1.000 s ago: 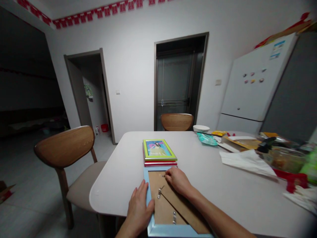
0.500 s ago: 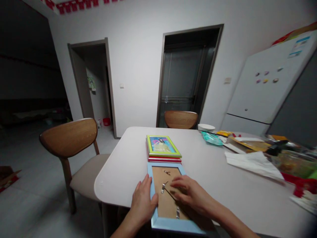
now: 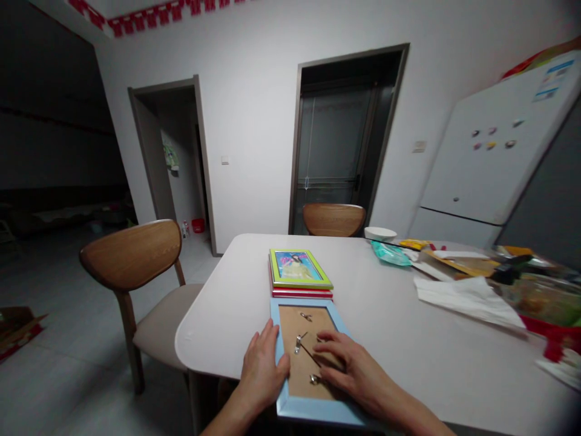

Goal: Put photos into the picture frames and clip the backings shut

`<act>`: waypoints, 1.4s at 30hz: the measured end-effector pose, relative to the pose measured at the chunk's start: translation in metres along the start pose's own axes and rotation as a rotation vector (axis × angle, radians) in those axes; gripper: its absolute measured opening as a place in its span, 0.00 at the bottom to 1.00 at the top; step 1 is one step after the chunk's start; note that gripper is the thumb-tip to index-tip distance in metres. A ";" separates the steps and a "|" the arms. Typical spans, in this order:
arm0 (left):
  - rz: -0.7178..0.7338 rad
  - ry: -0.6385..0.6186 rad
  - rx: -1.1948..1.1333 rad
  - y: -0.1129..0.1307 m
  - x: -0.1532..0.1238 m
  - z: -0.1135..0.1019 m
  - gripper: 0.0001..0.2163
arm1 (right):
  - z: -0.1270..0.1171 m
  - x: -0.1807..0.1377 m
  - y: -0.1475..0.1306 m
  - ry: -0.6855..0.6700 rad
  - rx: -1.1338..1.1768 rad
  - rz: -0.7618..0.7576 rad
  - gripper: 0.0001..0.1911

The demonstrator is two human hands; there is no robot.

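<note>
A light blue picture frame (image 3: pixel 281 369) lies face down at the near edge of the white table (image 3: pixel 385 327), its brown backing board and small metal clips showing. My left hand (image 3: pixel 262 369) rests flat on the frame's left edge, fingers stretched out. My right hand (image 3: pixel 350 369) lies on the backing board with its fingers spread, fingertips at a metal clip near the lower middle. Just beyond the frame sits a stack of frames (image 3: pixel 299 275), a green one with a picture on top and a red one beneath.
A wooden chair (image 3: pixel 136 266) stands left of the table, another (image 3: pixel 333 218) at the far end. On the right of the table lie white paper (image 3: pixel 467 297), a teal packet (image 3: pixel 389 253), a white bowl (image 3: pixel 380 233) and clutter. A white fridge (image 3: pixel 494 163) stands behind.
My right hand has moved from the clip at the top of the backing board down to the lower clip. The left hand stayed on the frame's left edge. The camera shifted slightly.
</note>
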State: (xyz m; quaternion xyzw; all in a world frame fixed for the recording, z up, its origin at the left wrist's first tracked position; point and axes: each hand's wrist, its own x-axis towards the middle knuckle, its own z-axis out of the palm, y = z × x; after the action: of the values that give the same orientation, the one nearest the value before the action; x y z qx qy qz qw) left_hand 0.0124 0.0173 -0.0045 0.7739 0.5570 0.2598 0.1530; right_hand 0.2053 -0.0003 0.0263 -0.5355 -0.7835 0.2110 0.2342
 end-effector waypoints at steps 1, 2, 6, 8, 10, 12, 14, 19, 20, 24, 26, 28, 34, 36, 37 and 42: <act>-0.002 0.000 -0.008 0.000 0.000 0.000 0.24 | 0.000 0.001 0.001 0.033 -0.030 0.024 0.16; -0.005 0.001 -0.016 0.001 0.000 -0.001 0.24 | 0.000 0.003 0.002 0.057 -0.075 0.039 0.18; -0.012 0.017 -0.056 0.001 0.000 -0.001 0.24 | 0.006 0.011 0.001 0.074 -0.187 0.013 0.17; -0.023 0.023 -0.101 0.000 0.000 -0.001 0.25 | 0.007 0.014 0.001 0.088 -0.166 0.014 0.17; -0.053 0.031 -0.197 0.000 0.001 -0.001 0.26 | 0.004 0.017 0.001 0.108 -0.140 0.033 0.18; -0.089 0.068 -0.395 0.001 0.004 -0.005 0.25 | -0.001 0.019 -0.003 0.144 -0.128 0.044 0.18; -0.107 0.125 -0.604 0.005 0.008 -0.010 0.22 | -0.006 0.023 -0.011 0.185 -0.123 0.030 0.16; -0.112 0.164 -0.835 0.007 0.021 -0.032 0.14 | -0.005 0.033 -0.047 0.239 -0.061 -0.105 0.12; -0.125 0.165 -0.865 0.003 0.023 -0.036 0.14 | -0.004 0.034 -0.051 0.241 -0.034 -0.124 0.12; -0.222 0.203 -0.898 -0.029 0.017 -0.054 0.12 | -0.013 0.031 -0.035 0.242 -0.023 -0.064 0.17; -0.276 0.219 -0.874 -0.049 0.011 -0.059 0.11 | -0.018 0.026 -0.011 0.249 -0.109 0.058 0.19; -0.313 0.220 -0.834 -0.065 0.005 -0.062 0.09 | -0.021 0.019 0.014 0.235 -0.203 0.188 0.21; -0.331 0.219 -0.610 -0.086 0.000 -0.065 0.10 | -0.010 0.011 0.049 0.177 -0.322 0.351 0.24; -0.330 0.255 -0.493 -0.089 0.000 -0.068 0.14 | -0.009 0.013 0.051 0.179 -0.320 0.349 0.24; -0.325 0.277 -0.436 -0.090 0.000 -0.069 0.16 | -0.009 0.014 0.051 0.182 -0.317 0.350 0.25; -0.200 0.307 -0.276 -0.059 -0.004 -0.071 0.18 | -0.026 0.016 0.046 0.223 -0.058 0.437 0.30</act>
State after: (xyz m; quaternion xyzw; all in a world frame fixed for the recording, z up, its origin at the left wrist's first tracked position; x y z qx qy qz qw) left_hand -0.0756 0.0293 0.0210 0.6380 0.6067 0.4320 0.1958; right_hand 0.2498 0.0325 0.0222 -0.7188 -0.6240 0.1739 0.2525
